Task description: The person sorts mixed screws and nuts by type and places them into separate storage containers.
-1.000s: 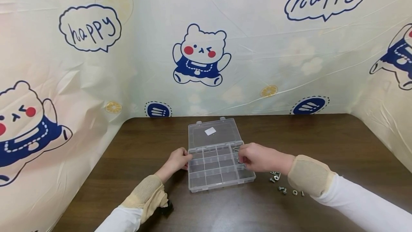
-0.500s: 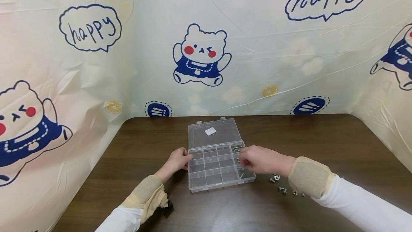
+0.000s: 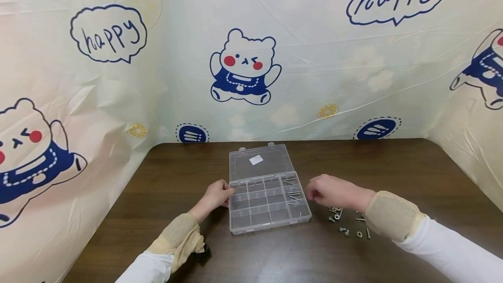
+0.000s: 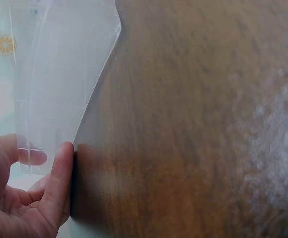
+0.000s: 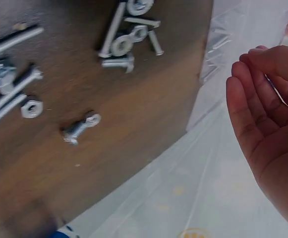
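A clear plastic compartment box [image 3: 271, 225] lies on the table with its lid [image 3: 271, 166] folded back. Several screws [image 3: 294, 193] lie in its right-hand column; the other compartments look bare. My left hand [image 3: 215, 194] holds the box's left edge, thumb over the rim and fingers against the side, as the left wrist view shows. Just off the box's right side is my right hand [image 3: 338, 191], its thumb near the fingertips and nothing visible between them. Close to that hand, loose bolts and nuts [image 5: 118, 34] are scattered on the table.
A brown wooden table [image 3: 177, 174] carries everything, with a printed cloth [image 3: 298, 73] hanging behind and at both sides. A small white sticker [image 3: 256, 160] is on the lid. Something black [image 3: 203, 254] sits beneath the left wrist.
My right hand has withdrawn rightward from the box's right column, leaving screws visible there. More of the loose hardware has come into view. The left hand stays on the box.
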Available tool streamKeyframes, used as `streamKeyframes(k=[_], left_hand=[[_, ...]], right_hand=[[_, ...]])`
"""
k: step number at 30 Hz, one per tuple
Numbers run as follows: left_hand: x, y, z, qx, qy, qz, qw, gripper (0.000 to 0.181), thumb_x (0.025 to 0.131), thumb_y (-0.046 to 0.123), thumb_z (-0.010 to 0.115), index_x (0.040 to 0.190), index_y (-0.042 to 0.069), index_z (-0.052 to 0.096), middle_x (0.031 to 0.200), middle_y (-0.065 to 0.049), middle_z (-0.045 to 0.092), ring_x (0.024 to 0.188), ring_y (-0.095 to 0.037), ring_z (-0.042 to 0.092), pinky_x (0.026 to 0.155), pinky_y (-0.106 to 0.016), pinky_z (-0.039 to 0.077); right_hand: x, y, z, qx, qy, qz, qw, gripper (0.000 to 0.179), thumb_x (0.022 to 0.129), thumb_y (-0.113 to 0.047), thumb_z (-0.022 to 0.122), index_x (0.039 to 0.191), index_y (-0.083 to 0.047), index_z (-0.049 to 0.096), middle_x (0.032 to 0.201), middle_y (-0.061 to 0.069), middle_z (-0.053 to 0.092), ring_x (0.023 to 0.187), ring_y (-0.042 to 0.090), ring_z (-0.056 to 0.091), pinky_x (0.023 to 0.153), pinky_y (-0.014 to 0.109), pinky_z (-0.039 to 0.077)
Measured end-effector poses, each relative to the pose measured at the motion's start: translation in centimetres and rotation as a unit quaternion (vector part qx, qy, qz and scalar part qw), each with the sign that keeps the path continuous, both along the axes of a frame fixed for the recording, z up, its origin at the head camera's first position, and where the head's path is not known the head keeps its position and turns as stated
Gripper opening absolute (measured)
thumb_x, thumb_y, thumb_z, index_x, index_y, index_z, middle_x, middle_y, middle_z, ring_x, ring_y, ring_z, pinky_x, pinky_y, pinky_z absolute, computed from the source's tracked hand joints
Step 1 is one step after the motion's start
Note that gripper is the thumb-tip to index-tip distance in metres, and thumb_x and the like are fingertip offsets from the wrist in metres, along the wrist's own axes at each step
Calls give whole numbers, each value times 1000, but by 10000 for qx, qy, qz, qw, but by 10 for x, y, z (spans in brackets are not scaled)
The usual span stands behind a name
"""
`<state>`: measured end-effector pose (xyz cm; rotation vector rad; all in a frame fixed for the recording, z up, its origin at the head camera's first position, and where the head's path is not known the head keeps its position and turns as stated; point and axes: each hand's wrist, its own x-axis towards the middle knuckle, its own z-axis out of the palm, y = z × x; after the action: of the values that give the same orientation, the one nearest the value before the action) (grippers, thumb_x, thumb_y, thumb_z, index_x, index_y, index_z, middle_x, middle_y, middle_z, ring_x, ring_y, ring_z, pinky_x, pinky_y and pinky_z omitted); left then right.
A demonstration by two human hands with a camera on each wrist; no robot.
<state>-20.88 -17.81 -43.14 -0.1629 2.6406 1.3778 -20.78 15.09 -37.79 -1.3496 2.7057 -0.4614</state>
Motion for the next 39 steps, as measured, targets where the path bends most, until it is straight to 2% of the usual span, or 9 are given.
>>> streamKeyframes(k=[5, 8, 12, 16, 32, 39], left_hand=[[0, 0, -1, -34, 13, 19, 10000, 9, 77, 5, 52, 73, 0, 46, 64, -8, 49, 50, -12, 52, 47, -26, 55], [0, 0, -2, -44, 24, 20, 10000, 9, 77, 5, 52, 72, 1, 45, 64, -8, 49, 50, -11, 52, 47, -26, 55], [0, 0, -1, -23, 8, 18, 10000, 10, 78, 5, 52, 73, 0, 45, 65, -9, 50, 50, -12, 53, 47, -26, 55], [-1, 0, 1, -14, -41, 4, 10000, 10, 78, 6, 52, 74, 0, 45, 67, -10, 50, 51, -13, 54, 48, -26, 55], [0, 2, 3, -50, -21, -1, 10000, 10, 78, 6, 52, 74, 0, 46, 67, -10, 51, 52, -13, 53, 48, -27, 56], [0, 1, 2, -30, -3, 40, 10000, 9, 78, 5, 52, 73, 0, 45, 66, -9, 50, 51, -12, 53, 48, -26, 55]], right_hand=[[-5, 7, -6, -18, -321, -170, 9993, 14, 72, 6, 61, 73, -8, 63, 69, -7, 55, 63, 4, 48, 55, 19, 48], [-7, 9, -9, 9, -587, -473, 9972, 12, 72, 5, 61, 73, -7, 62, 69, -6, 55, 63, 5, 48, 54, 20, 47], [-8, 10, -11, 163, -966, -1126, 9888, 11, 72, 4, 62, 72, -7, 61, 66, -5, 54, 61, 7, 47, 53, 21, 45], [-7, 11, -12, 304, -1167, -1433, 9823, 12, 72, 4, 61, 73, -7, 61, 65, -3, 53, 61, 10, 47, 53, 22, 45], [-7, 11, -19, 344, -1296, -1354, 9817, 18, 65, 11, 61, 71, -6, 59, 64, -1, 53, 59, 9, 46, 50, 20, 43], [-6, 7, -23, 401, -1399, -1505, 9778, 20, 64, 12, 59, 69, -7, 58, 63, -2, 51, 58, 11, 46, 49, 21, 43]])
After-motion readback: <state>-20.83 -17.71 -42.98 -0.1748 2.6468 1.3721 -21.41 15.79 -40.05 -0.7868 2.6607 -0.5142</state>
